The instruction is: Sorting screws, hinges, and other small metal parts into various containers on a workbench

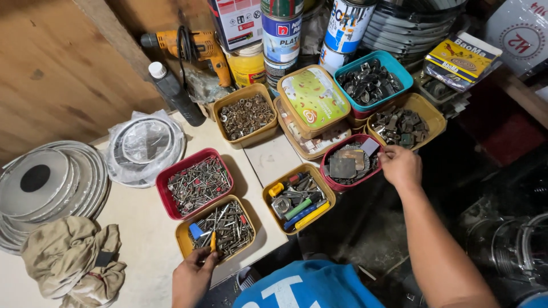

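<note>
Seemingly mid-sort, the left hand (193,275) pinches a small part at the yellow tub (217,228) of screws, while the right hand (399,165), fingers curled, picks at the red tub (349,163); next needs a careful lift.

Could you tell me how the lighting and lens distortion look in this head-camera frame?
Head view: the pale table is evenly lit, the floor at right falls into dark shadow, wide-angle bending shows at the edges, and both hands, left and right, stay sharp.
</note>
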